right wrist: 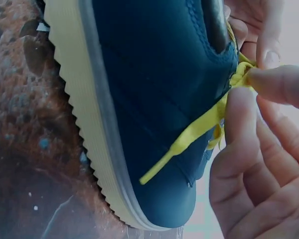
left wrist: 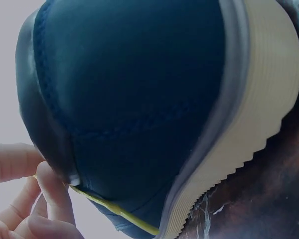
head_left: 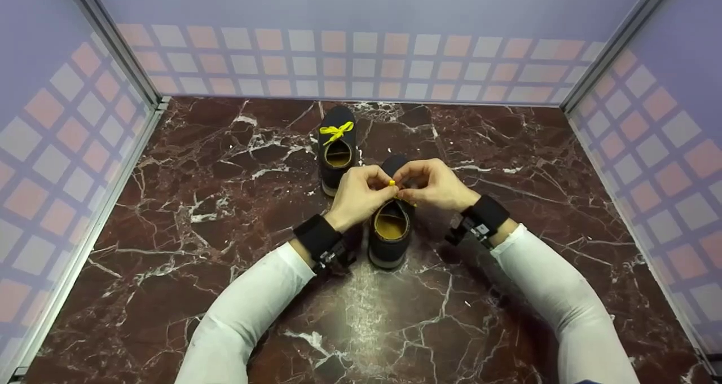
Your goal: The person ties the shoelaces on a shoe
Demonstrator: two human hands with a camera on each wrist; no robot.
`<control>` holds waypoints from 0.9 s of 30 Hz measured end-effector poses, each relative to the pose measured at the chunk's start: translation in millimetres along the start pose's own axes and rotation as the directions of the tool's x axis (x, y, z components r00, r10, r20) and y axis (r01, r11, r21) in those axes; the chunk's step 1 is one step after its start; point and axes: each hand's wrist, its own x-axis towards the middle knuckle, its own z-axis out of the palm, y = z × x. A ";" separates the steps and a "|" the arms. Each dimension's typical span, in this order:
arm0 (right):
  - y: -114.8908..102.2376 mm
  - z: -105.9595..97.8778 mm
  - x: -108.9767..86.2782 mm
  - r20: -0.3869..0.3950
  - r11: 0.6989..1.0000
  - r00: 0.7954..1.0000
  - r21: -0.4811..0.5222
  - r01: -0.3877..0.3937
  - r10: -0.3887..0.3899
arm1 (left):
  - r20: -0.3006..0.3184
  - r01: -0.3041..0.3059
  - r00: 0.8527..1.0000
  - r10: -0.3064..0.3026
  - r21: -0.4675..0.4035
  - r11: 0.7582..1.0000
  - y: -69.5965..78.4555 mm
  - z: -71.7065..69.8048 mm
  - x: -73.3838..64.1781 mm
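A dark shoe (head_left: pixel 388 248) with a light ridged sole stands on the surface, its toe pointing away from me. Both hands meet over its tongue. My left hand (head_left: pixel 361 195) pinches the yellow shoelace (right wrist: pixel 197 130) between thumb and forefinger. From the other side, my right hand (head_left: pixel 433 185) pinches the lace too, thumb and fingertip close together in the right wrist view. One lace end hangs down the shoe's right side. The exact shape of the lace between the fingertips is partly hidden.
A second dark shoe (head_left: pixel 333 175) stands just beyond and left of my left hand, its yellow lace tied in a bow (head_left: pixel 337 131). Both stand on a dark red marbled surface (head_left: pixel 237 294). Tiled-pattern walls (head_left: pixel 361 62) enclose the back and sides.
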 end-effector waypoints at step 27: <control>-3.7 16.5 7.3 -0.042 0.860 0.972 -0.475 0.186 -0.233 | -0.024 -0.028 0.999 0.026 -0.074 0.997 -2.0 -6.2 -4.1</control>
